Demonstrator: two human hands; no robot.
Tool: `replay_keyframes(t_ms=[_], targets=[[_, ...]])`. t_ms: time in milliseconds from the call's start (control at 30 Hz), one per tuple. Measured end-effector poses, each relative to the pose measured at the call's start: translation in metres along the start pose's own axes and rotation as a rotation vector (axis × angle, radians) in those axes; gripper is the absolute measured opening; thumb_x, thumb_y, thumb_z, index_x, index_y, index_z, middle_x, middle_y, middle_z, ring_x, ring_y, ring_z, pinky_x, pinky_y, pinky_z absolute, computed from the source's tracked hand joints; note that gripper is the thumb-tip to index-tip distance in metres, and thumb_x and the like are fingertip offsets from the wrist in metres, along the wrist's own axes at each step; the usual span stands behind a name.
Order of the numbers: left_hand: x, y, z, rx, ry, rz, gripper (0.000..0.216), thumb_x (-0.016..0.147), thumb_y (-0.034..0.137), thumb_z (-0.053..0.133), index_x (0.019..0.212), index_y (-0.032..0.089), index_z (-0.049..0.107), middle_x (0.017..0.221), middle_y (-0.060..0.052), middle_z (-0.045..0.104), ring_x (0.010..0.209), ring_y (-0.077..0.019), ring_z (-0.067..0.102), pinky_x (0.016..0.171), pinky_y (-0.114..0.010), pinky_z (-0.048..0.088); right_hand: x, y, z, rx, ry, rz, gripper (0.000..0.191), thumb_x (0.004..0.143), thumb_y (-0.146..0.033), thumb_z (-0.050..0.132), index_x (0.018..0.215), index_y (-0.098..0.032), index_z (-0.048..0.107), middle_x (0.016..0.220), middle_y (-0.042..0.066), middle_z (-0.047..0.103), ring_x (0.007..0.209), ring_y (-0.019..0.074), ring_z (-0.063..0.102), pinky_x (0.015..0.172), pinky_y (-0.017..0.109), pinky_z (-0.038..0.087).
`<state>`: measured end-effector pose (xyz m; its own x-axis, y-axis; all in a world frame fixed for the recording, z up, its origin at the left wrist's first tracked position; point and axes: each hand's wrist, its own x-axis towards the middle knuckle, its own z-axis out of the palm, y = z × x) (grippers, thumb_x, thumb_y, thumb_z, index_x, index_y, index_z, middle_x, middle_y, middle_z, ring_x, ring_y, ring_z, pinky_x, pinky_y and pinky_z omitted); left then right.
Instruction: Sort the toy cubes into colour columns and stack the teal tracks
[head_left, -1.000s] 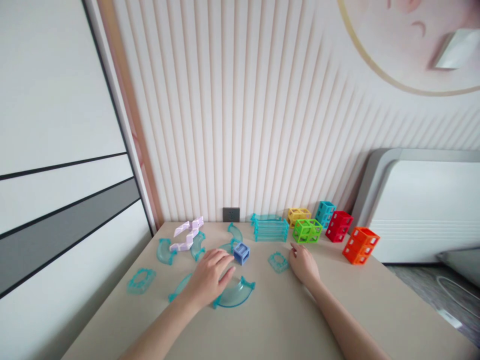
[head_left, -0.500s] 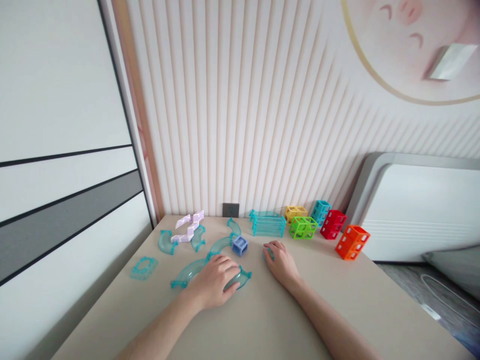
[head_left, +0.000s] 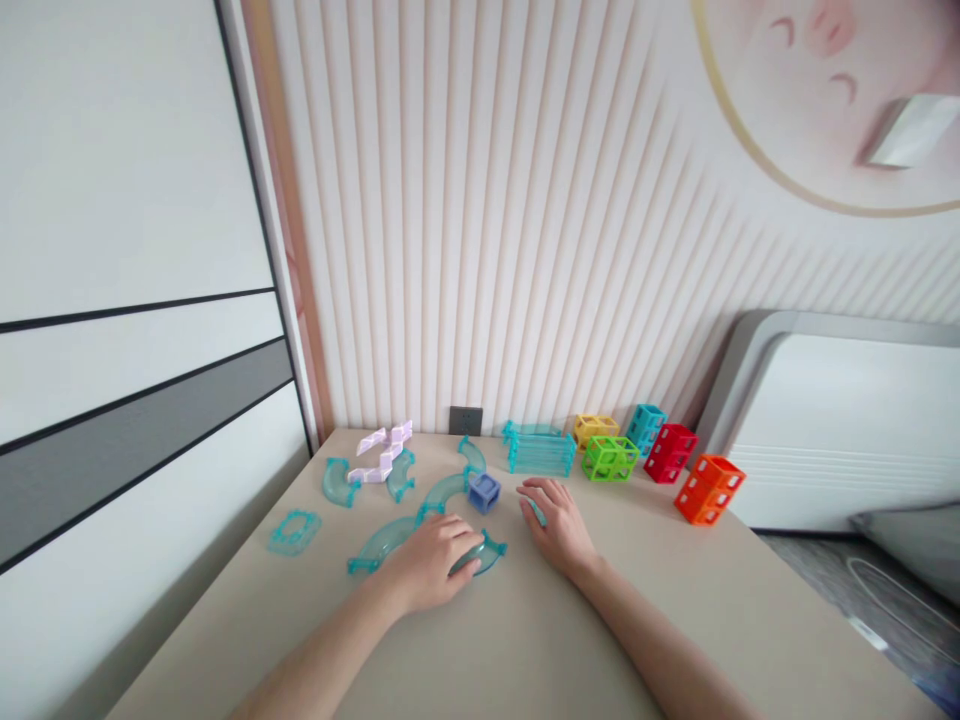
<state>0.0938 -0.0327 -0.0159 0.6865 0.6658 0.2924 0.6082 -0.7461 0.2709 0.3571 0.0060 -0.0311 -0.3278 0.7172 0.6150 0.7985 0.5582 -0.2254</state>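
Observation:
My left hand (head_left: 439,560) lies over a curved, see-through teal track piece (head_left: 491,552), palm down with fingers and thumb apart. Another curved teal track piece (head_left: 379,543) shows to its left, partly covered by the hand. Under my right hand (head_left: 556,522), whose fingers are spread on the tabletop, part of a small teal piece (head_left: 538,512) peeks out between thumb and fingers; most of it is hidden. Between and just beyond the two hands sits a blue-violet open-frame cube (head_left: 484,491). It touches or nearly touches a further curved teal track piece (head_left: 444,491).
At the back right stand yellow (head_left: 595,430), green (head_left: 610,458), blue (head_left: 646,428), red (head_left: 670,453) and orange (head_left: 709,490) frame blocks. Stacked straight teal tracks (head_left: 541,455) lie near the wall. Lilac zigzag pieces (head_left: 384,455) and a flat teal piece (head_left: 294,532) are at left.
My right hand's fingers have spread and shifted slightly left over the small teal piece. My left hand stays on the curved track piece. The view has shifted slightly.

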Motion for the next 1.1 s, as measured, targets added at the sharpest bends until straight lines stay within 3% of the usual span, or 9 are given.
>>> replay_keyframes(t_ms=[100,233,367,500,833,1000,1100], targets=[[0.001,0.0,0.001,-0.012,0.014,0.003,0.027,0.096,0.028,0.051,0.119,0.024,0.065,0.109,-0.006,0.071,0.107,-0.0236,0.063,0.096,-0.04,0.049,0.01,-0.019,0.008,0.012,-0.02,-0.028,0.024,0.098,-0.029,0.052,0.116,-0.025,0.067,0.118,0.01,0.068,0.11,0.0257,0.063,0.096,0.042,0.05],[0.001,0.001,0.002,0.034,0.115,-0.065,0.028,0.091,0.026,0.056,0.118,0.025,0.065,0.119,-0.007,0.066,0.115,-0.0256,0.058,0.108,-0.046,0.042,0.021,-0.039,0.026,-0.008,-0.053,0.046,0.027,0.095,-0.032,0.059,0.12,-0.025,0.066,0.129,0.011,0.064,0.116,0.0279,0.061,0.099,0.044,0.05],[0.0,-0.003,0.004,0.08,0.127,-0.199,0.035,0.087,0.03,0.059,0.121,0.022,0.063,0.13,-0.011,0.06,0.122,-0.0289,0.056,0.111,-0.051,0.041,0.024,-0.042,0.035,0.016,-0.086,0.116,0.024,0.093,-0.033,0.063,0.115,-0.025,0.069,0.126,0.01,0.066,0.115,0.0278,0.063,0.098,0.043,0.051],[-0.003,-0.01,0.01,0.129,0.099,-0.204,0.029,0.088,0.033,0.059,0.114,0.021,0.066,0.131,-0.013,0.06,0.128,-0.0311,0.053,0.114,-0.055,0.037,0.021,-0.039,0.036,0.083,-0.085,0.145,0.022,0.09,-0.031,0.066,0.111,-0.027,0.07,0.119,0.008,0.07,0.109,0.0276,0.068,0.095,0.043,0.054],[-0.005,-0.018,0.021,0.119,0.123,-0.15,0.027,0.087,0.03,0.061,0.112,0.023,0.068,0.126,-0.011,0.064,0.131,-0.0322,0.05,0.115,-0.058,0.034,0.01,-0.04,0.034,0.278,0.13,0.03,0.017,0.091,-0.024,0.061,0.107,-0.024,0.065,0.129,0.011,0.065,0.116,0.0239,0.065,0.1,0.038,0.053],[-0.005,-0.016,0.017,0.111,0.113,-0.148,0.027,0.087,0.026,0.061,0.113,0.022,0.066,0.126,-0.012,0.064,0.13,-0.0325,0.051,0.115,-0.059,0.034,0.004,-0.044,0.026,0.397,0.164,-0.024,0.008,0.09,-0.019,0.059,0.096,-0.024,0.058,0.131,0.012,0.062,0.118,0.0233,0.064,0.098,0.038,0.053],[-0.003,-0.013,0.011,0.087,0.156,-0.146,0.03,0.089,0.026,0.058,0.119,0.022,0.063,0.125,-0.012,0.064,0.125,-0.0313,0.055,0.112,-0.057,0.038,0.002,-0.048,0.023,0.443,0.173,-0.069,0.017,0.089,-0.017,0.061,0.103,-0.024,0.056,0.125,0.012,0.063,0.116,0.0231,0.064,0.097,0.038,0.054]])
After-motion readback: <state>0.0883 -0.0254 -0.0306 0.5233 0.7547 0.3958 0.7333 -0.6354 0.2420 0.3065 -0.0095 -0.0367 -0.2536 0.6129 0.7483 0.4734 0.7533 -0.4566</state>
